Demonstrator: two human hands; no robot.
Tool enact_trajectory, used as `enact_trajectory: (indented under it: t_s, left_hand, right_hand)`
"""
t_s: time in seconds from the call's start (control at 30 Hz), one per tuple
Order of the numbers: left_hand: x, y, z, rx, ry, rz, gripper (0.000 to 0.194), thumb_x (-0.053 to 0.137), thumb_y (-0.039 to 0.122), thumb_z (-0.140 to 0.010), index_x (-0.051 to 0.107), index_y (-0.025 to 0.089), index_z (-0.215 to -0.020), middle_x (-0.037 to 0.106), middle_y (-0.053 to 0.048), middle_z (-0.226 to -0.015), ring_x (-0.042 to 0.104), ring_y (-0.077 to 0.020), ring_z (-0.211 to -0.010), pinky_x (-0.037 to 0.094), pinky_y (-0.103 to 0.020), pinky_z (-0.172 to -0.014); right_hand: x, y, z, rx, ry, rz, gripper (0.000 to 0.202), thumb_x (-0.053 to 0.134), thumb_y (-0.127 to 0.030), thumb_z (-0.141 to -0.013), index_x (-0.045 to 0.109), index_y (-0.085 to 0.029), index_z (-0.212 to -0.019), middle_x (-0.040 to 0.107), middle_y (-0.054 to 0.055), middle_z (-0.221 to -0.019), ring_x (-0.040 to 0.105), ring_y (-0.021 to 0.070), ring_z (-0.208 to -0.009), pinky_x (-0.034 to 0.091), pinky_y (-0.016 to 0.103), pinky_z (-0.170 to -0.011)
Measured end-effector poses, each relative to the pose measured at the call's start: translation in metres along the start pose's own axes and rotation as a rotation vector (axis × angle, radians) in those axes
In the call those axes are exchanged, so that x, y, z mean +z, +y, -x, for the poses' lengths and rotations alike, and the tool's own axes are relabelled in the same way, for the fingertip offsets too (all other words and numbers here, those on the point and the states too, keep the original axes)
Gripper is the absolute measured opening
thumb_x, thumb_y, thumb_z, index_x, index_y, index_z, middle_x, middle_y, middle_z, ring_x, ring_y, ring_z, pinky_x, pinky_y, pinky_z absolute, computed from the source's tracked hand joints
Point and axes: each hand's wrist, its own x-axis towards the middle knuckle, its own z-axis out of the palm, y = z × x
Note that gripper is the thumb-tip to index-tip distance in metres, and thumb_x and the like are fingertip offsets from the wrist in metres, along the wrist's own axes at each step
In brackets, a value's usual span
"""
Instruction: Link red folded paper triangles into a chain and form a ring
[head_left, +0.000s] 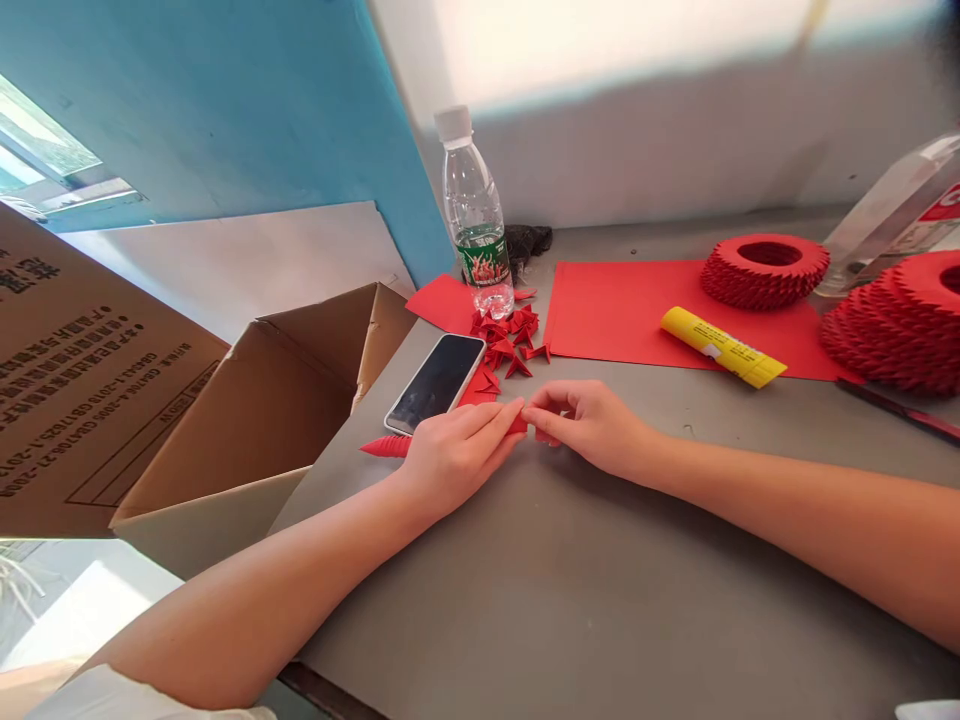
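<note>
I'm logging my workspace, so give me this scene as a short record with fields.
Left hand: curled over red paper; a ridged red tip shows on its left
Right hand: fingertips at the red paper's right end
Surface: grey tabletop
Phone: screen dark, beside the left hand
Folded red pieces: loose heap, near a clear bottle
Yellow tube: lying on a red sheet
Far right: taller stack of red rings
Left of tabletop: open cardboard box

A blue wall (247, 110) fills the upper left of the frame, with a window (49, 140) at its far left edge. A white wall (675, 160) spans the upper right — a bright band of light (600, 50) across its top. Below, a grey tabletop (600, 600) reaches the bottom edge; pale floor (82, 615) shows lower left — partly brightly lit.
</note>
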Motion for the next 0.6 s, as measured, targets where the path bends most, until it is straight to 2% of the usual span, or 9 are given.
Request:
enact_trajectory:
  t_s: [0.17, 0.3, 0.43, 0.5, 0.6]
  left_hand:
    - [0.002, -0.001, 0.001, 0.001, -0.016, 0.015, 0.033, 0.052, 0.019, -0.081, 0.051, 0.015, -0.114, 0.065, -0.003, -0.085, 0.061, -0.0117, -0.073, 0.05, -0.022, -0.066]
    - [0.001, 0.0, 0.0, -0.026, 0.01, 0.012, 0.028, 0.051, 0.02, -0.08, 0.055, 0.016, -0.108, 0.066, -0.003, -0.084, 0.062, -0.0115, -0.073, 0.05, -0.021, -0.066]
    - [-0.002, 0.002, -0.002, -0.042, -0.003, 0.025, 0.025, 0.051, 0.02, -0.08, 0.057, 0.015, -0.103, 0.066, -0.003, -0.083, 0.062, -0.0115, -0.072, 0.05, -0.021, -0.067]
    - [-0.003, 0.002, -0.003, -0.042, -0.003, 0.034, 0.025, 0.051, 0.02, -0.08, 0.057, 0.015, -0.103, 0.066, -0.003, -0.083, 0.062, -0.0115, -0.072, 0.05, -0.021, -0.068]
    - [-0.003, 0.002, -0.002, -0.041, -0.01, 0.045, 0.025, 0.051, 0.02, -0.08, 0.056, 0.015, -0.104, 0.066, -0.003, -0.084, 0.062, -0.0114, -0.073, 0.05, -0.021, -0.068]
  right_hand:
    - [0.002, 0.002, -0.001, 0.006, -0.019, 0.008, 0.02, 0.049, -0.033, -0.079, 0.058, -0.017, -0.072, 0.055, -0.002, -0.06, 0.049, 0.0096, -0.056, 0.039, 0.022, -0.054]
    - [-0.005, 0.007, -0.008, -0.077, -0.005, 0.095, 0.028, 0.045, -0.04, -0.083, 0.06, -0.017, -0.078, 0.06, 0.0, -0.069, 0.052, 0.0116, -0.063, 0.042, 0.024, -0.058]
    - [-0.017, 0.02, -0.023, -0.335, 0.245, 0.433, 0.026, 0.044, -0.033, -0.085, 0.061, -0.019, -0.1, 0.063, 0.006, -0.096, 0.055, 0.017, -0.087, 0.045, 0.03, -0.075]
    - [-0.02, 0.029, -0.03, -0.457, 0.234, 0.656, 0.032, 0.045, -0.027, -0.084, 0.056, -0.019, -0.114, 0.059, 0.008, -0.111, 0.05, 0.021, -0.101, 0.04, 0.036, -0.088]
    - [-0.017, 0.037, -0.036, -0.524, 0.179, 0.866, 0.034, 0.042, -0.026, -0.086, 0.056, -0.019, -0.116, 0.055, 0.01, -0.119, 0.046, 0.0237, -0.105, 0.039, 0.04, -0.09]
